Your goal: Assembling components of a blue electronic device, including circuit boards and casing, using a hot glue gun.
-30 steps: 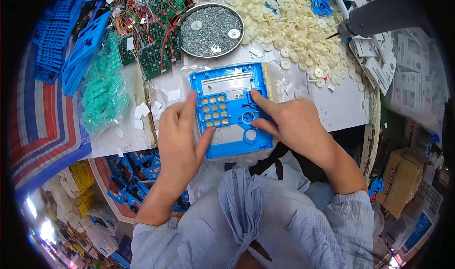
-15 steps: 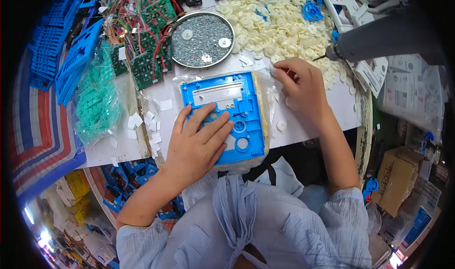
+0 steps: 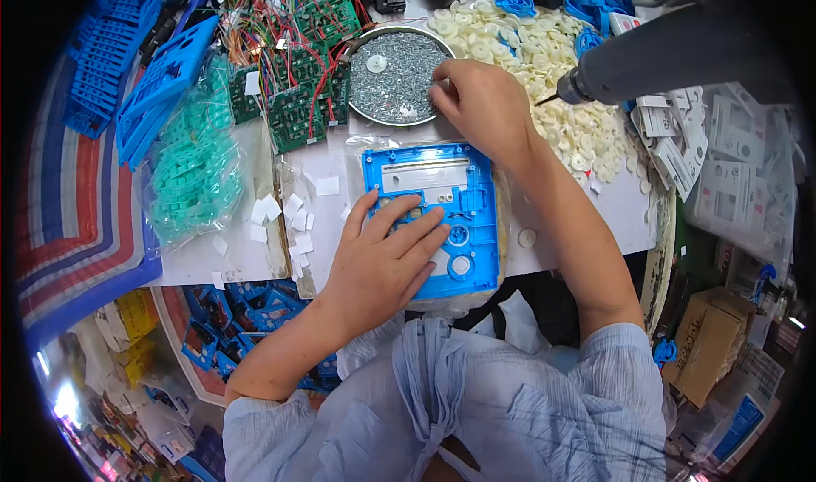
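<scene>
My left hand (image 3: 378,248) lies with fingers spread on a blue plastic housing (image 3: 480,218), holding it against the table. The housing has ribs, round openings and a clear strip near its far edge, and rests on a plastic-wrapped pad. My right hand (image 3: 489,104) is at the right rim of a round metal dish (image 3: 350,91) full of small screws (image 3: 395,70). Its thumb and fingers are bent together in a pinch; whatever is between them is hidden. One white plastic disc (image 3: 376,64) lies on the screws, left of that hand.
Cream plastic discs (image 3: 586,133) are heaped at the back right, beneath a dark electric screwdriver (image 3: 646,65). Green circuit boards (image 3: 310,99) with wires stand left of the dish. Farther left are a bag of turquoise parts (image 3: 191,167), white paper pieces (image 3: 297,214) and blue casings (image 3: 161,91).
My right hand has moved left from beside the disc pile to the dish's right rim, now covering where a second white disc lay. My left hand stays on the housing.
</scene>
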A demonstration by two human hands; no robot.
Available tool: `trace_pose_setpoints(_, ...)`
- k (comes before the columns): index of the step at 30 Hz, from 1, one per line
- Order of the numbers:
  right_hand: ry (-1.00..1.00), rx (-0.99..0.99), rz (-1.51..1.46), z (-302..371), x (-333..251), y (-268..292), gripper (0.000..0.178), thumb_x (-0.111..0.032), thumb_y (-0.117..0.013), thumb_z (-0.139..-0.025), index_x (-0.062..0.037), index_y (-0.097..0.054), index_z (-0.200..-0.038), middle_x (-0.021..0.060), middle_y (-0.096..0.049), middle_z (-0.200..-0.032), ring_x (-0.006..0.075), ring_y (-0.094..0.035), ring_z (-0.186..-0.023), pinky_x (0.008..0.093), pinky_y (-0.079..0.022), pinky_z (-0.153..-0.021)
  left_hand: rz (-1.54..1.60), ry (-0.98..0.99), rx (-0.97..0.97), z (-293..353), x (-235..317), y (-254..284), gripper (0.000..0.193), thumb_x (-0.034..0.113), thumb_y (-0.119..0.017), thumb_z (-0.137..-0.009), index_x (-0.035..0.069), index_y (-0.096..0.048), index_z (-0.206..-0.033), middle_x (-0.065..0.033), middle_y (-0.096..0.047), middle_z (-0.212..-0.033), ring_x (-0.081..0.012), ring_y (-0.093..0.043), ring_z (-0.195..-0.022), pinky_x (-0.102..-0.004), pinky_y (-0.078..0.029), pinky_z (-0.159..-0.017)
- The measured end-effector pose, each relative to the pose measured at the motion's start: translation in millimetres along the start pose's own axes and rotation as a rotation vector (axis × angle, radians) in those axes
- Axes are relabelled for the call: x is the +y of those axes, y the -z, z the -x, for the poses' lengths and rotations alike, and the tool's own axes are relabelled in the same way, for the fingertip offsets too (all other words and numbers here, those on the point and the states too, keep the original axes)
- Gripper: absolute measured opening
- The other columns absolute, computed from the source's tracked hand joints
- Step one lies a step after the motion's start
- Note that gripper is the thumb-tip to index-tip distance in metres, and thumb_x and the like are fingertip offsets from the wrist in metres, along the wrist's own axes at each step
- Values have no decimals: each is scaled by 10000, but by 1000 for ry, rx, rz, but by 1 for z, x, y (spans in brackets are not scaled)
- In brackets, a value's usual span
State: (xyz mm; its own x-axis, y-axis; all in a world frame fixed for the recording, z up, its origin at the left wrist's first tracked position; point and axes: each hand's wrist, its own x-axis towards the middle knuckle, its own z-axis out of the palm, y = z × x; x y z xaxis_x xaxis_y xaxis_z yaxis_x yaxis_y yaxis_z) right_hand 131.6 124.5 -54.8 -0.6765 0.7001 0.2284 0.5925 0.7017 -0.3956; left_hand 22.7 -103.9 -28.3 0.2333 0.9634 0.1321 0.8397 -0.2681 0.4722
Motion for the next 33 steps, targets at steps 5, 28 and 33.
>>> trace_pose_setpoints(5, 78, 74, 80, 1, 3, -3, 154, -203, -694, -900, -69, -722, -970, 116, -734, -866, 334, -708, -802, 436, -560, -707, 13, 1, -12, -1, 2, 3, 465, 200, -727, -843, 130, -646, -1295, -34, -612, -1389, -301, -514, -1321, -582, -290, -1155)
trace_pose_setpoints(28, 95, 117, -37, 2, 6, 7, 155, -231, -686, -843, -88, -734, -875, 105, -699, -909, 321, -704, -847, 448, -574, -719, 9, 69, 404, -52, -48, 28, 118, 53, -715, -842, 30, -716, -957, -123, -700, -961, -321, -645, -959, -409, -502, -868)
trace_pose_setpoints(33, 128, 77, 110, -7, 9, 3, 161, -243, -693, -879, -122, -763, -960, 75, -689, -935, 305, -695, -846, 421, -563, -718, 0, -84, 265, -64, -44, 32, 145, 73, -728, -830, 47, -704, -971, -104, -691, -993, -301, -637, -974, -432, -487, -903)
